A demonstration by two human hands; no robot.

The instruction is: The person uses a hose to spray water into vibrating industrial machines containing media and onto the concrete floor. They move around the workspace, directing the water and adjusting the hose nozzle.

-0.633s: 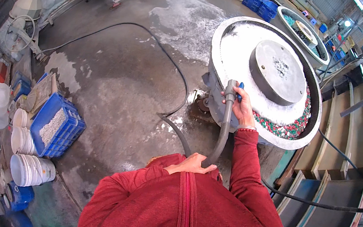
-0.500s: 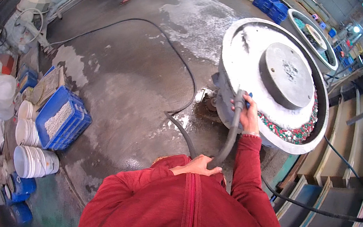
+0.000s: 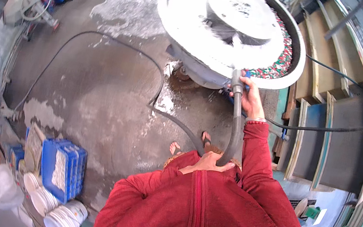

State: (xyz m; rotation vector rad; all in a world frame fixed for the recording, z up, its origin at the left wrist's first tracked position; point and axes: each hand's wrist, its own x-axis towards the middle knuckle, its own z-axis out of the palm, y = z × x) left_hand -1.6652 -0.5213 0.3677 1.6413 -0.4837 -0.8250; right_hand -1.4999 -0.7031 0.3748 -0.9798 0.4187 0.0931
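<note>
A grey nozzle [image 3: 238, 80] on a dark hose [image 3: 235, 133] points up the frame, just right of centre, its mouth at the near rim of a big round tub [image 3: 279, 84]. The person's right hand [image 3: 253, 101] is wrapped snugly about it beside a blue handle [image 3: 247, 74], and I see a pale streak of spray running toward the drum [image 3: 244, 8] in the tub's middle. Lower down, the left hand [image 3: 208, 161] is curled over the hose at the front of the red jacket [image 3: 167, 205], thumb stretched to the right; its fingertips are hidden from me. White foam [image 3: 185, 25] covers much of the tub, with red, green and white chips [image 3: 285, 54] showing along its right side. Sandalled feet [image 3: 176, 149] stand on the wet floor [image 3: 91, 86], where more foam spreads at upper left. A blue crate [image 3: 76, 173] and white buckets [image 3: 67, 219] sit at lower left; wood-edged boards [image 3: 345, 147] line the right.
</note>
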